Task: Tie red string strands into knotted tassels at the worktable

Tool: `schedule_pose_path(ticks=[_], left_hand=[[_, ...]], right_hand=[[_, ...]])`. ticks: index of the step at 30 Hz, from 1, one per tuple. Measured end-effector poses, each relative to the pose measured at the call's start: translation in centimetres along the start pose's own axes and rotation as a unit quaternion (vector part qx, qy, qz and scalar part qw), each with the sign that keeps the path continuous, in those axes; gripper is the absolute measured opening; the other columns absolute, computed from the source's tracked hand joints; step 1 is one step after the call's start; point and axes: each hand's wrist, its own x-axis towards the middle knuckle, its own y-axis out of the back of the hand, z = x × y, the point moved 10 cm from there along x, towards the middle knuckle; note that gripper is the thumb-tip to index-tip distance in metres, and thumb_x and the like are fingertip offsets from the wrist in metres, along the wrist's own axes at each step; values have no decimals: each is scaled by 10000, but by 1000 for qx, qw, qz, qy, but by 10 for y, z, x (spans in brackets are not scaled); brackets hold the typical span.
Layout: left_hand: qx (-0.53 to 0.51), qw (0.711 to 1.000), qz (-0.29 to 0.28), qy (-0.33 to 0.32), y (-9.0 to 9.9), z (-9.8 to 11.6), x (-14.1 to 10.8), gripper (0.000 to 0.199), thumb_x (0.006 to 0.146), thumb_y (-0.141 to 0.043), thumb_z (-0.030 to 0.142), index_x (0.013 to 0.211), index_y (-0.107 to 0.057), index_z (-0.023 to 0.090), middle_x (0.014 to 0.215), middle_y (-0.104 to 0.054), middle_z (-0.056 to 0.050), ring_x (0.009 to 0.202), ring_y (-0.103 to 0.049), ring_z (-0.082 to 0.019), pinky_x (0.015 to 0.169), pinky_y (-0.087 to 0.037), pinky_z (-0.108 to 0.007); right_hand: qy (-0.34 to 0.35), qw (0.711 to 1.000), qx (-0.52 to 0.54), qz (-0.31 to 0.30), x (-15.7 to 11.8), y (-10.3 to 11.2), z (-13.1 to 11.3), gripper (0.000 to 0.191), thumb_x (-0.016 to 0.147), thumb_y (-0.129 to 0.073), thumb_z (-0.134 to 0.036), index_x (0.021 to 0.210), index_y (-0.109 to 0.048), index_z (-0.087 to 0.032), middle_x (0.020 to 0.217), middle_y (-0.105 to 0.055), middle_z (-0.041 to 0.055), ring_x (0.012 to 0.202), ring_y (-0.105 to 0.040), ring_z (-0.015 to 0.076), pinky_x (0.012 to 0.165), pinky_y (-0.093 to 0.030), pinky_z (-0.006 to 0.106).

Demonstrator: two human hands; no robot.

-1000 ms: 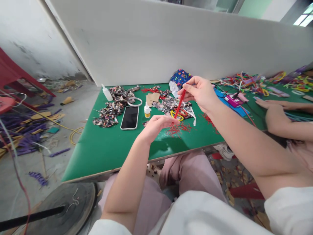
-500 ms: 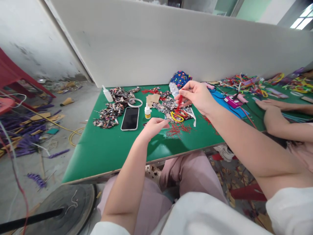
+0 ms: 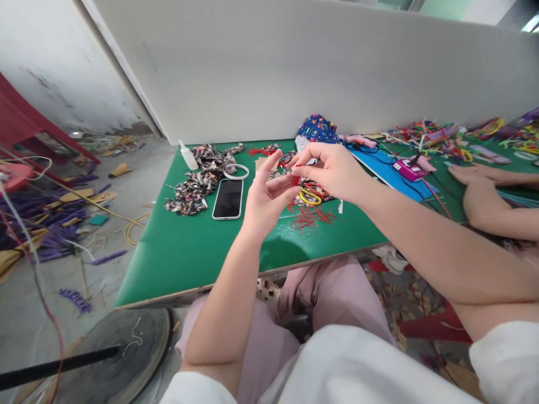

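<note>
My right hand (image 3: 337, 171) is closed in a pinch on a bundle of red cord (image 3: 296, 180), which hangs down from the fingertips above the green table (image 3: 185, 247). Beside it is my left hand (image 3: 265, 205), fingers raised and apart, with the thumb stretched toward the cord. Whether the left fingers touch the cord is hard to tell. Just beyond and below the hands lies a yellow and orange loop (image 3: 310, 196), perhaps scissor handles, on dark patterned fabric pieces. Nearer to me is a loose heap of red threads (image 3: 312, 217).
A phone (image 3: 228, 200), a white ring (image 3: 236, 171), dark fabric scraps (image 3: 187, 193) and a white nozzle bottle (image 3: 188, 156) are on the left. To the right lie a blue sheet (image 3: 391, 175) and a magenta box (image 3: 409, 168) with cables. Another person's hands (image 3: 471, 174) rest farther right.
My left hand has risen and opened, moving up to the red cord. My right hand has lowered the cord slightly and brought it left. The view has shifted a little.
</note>
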Motion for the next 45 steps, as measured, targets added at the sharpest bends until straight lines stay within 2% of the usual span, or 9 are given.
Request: schedule_pose_path(ticks=[4, 11, 17, 21, 27, 35, 45], left_hand=[[10, 1000, -9, 17, -2, -5, 0, 750, 695, -710, 268, 1362, -366, 283, 977, -708, -22, 957, -653, -181, 841, -503, -266], [26, 999, -29, 28, -7, -12, 0, 718, 706, -686, 221, 1354, -379, 262, 789, -709, -7, 779, -686, -174, 794, -527, -318], [33, 997, -47, 57, -7, -20, -2, 658, 724, -676, 240, 1329, -418, 251, 827, -719, -31, 840, -687, -195, 806, -522, -325], [32, 994, -64, 78, -8, -24, -3, 631, 733, -671, 249, 1316, -432, 236, 839, -726, -49, 839, -690, -205, 690, -540, -277], [0, 993, -53, 103, -3, -34, -5, 479, 742, -671, 229, 1203, -538, 218, 891, -729, -53, 807, -695, -179, 586, -544, -217], [-53, 986, -51, 146, 7, -52, -7, 262, 744, -677, 238, 994, -665, 159, 928, -729, -70, 810, -694, -151, 698, -561, -247], [-45, 981, -55, 179, 13, -68, -12, 252, 728, -693, 243, 957, -687, 139, 936, -726, -89, 781, -691, -152, 678, -557, -246]], right_hand=[[-10, 999, 11, -28, -1, -10, 2, 61, 763, -627, -221, 713, -607, -195, 778, -647, 0, 679, -585, 132, 662, -483, 318], [11, 1000, -15, -12, 1, -6, 5, 92, 759, -627, -242, 685, -606, -192, 742, -638, 1, 727, -586, 150, 732, -483, 346], [10, 999, -20, 36, 5, 13, 11, 108, 731, -665, -264, 672, -613, -190, 718, -633, -3, 723, -588, 155, 755, -474, 359], [12, 998, -32, 50, 8, 22, 19, 131, 731, -668, -302, 682, -625, -189, 718, -636, -2, 712, -584, 155, 735, -474, 353], [9, 997, -32, 65, 11, 27, 27, 160, 716, -680, -322, 682, -615, -180, 709, -635, -11, 699, -575, 140, 713, -466, 329], [14, 997, -15, 75, 15, 27, 30, 142, 713, -681, -260, 666, -580, -172, 684, -629, -21, 668, -564, 121, 678, -445, 302], [-1, 998, 22, 65, 16, 23, 36, 127, 727, -665, -243, 673, -576, -171, 668, -643, -11, 636, -583, 123, 624, -449, 293]])
